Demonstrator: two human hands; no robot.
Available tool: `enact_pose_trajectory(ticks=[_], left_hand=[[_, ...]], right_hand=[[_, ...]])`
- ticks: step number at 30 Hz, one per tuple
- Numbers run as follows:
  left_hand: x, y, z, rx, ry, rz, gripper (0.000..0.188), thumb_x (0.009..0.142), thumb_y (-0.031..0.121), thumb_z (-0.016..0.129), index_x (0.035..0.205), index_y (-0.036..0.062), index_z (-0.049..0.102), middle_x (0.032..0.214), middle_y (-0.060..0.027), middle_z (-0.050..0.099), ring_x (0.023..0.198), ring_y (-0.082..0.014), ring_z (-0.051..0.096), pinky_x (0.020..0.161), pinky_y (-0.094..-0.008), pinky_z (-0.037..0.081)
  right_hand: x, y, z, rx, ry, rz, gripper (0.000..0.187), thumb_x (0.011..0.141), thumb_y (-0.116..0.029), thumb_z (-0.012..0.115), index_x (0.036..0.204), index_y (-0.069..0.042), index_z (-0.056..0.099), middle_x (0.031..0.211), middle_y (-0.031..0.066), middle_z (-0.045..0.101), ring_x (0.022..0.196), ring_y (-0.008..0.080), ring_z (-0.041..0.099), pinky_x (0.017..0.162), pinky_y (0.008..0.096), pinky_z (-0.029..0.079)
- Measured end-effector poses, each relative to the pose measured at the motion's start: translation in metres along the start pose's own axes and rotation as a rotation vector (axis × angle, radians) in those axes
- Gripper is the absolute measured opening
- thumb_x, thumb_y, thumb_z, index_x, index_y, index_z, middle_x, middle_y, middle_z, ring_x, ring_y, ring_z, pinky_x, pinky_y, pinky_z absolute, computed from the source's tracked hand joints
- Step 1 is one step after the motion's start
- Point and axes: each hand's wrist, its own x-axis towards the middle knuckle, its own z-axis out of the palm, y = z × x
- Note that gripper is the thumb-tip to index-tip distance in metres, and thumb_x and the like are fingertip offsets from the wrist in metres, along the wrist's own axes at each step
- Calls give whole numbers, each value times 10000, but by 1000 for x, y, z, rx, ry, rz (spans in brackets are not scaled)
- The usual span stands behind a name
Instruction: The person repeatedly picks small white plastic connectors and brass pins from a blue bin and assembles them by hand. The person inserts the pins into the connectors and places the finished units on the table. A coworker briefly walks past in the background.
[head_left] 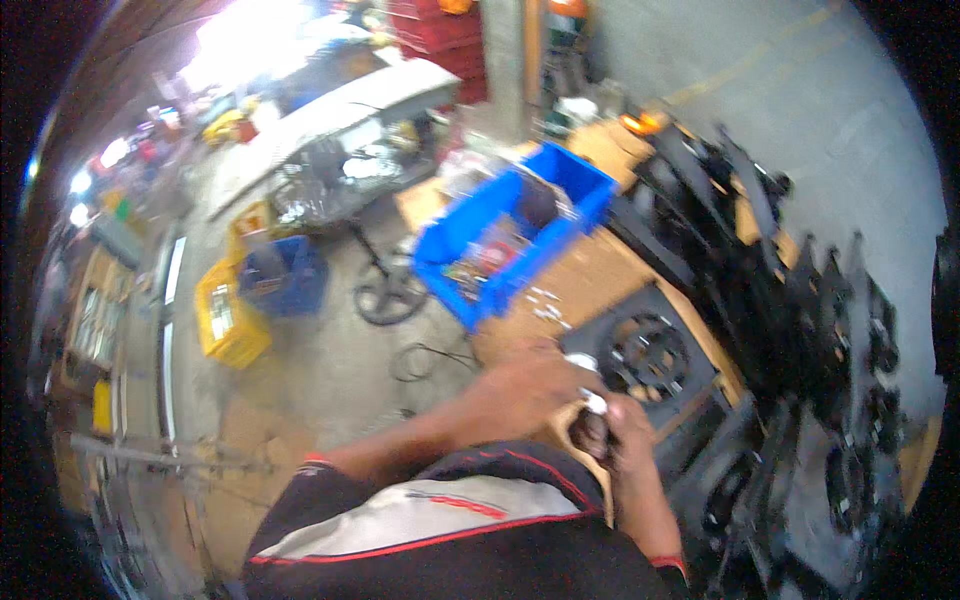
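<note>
Two hands meet low in the middle of the view, close in front of the person's chest. Left hand (520, 385) lies over the top, fingers curled down; right hand (625, 425) comes up from below, fist closed. Between them a small pale part (590, 398), whitish, rounded end showing, with something dark just under it. Grip: both hands pressed together on that part. Long axis hard to read through the blur; the pale end seems to point up and away from the body.

Hands hover over the near edge of a brown table (585, 275). Blue bin (500, 235) sits on it, well beyond the hands, filled with mixed small pieces. Black round-holed plate (645, 355) lies just right of the hands. Yellow crate (228, 315) stands on the floor, far left.
</note>
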Motion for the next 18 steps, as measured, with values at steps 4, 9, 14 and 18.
enact_pose_trajectory(ticks=[4, 9, 14, 18], left_hand=[[12, 28, -19, 76, 24, -59, 217, 897, 157, 588, 1100, 159, 665, 940, -63, 682, 896, -265, 639, 1017, -460, 395], [15, 23, -15, 52, 53, -11, 228, 883, 165, 616, 1105, 192, 662, 846, -39, 644, 875, -239, 639, 1029, -487, 385], [12, 23, -14, 14, 70, 26, 241, 870, 157, 628, 1106, 185, 662, 848, -48, 646, 876, -242, 641, 1023, -486, 395], [17, 25, -24, 112, -66, 23, 254, 874, 161, 620, 1125, 173, 662, 880, -51, 661, 886, -250, 648, 1023, -478, 402]], right_hand=[[-4, -4, -13, 111, -221, 38, 504, 981, -466, 498, 663, -76, 471, 586, 28, 416, 484, 129, 365, 446, 291, 271], [0, -2, -7, 231, -309, -15, 530, 995, -464, 471, 628, -84, 431, 532, 17, 367, 457, 127, 341, 438, 286, 249], [1, -2, -5, 332, -327, 72, 532, 997, -449, 471, 612, -84, 418, 524, 24, 367, 437, 126, 322, 431, 288, 244], [-1, 0, -7, 332, -306, 63, 531, 1000, -448, 465, 622, -77, 422, 528, 31, 378, 424, 125, 306, 425, 289, 240]])
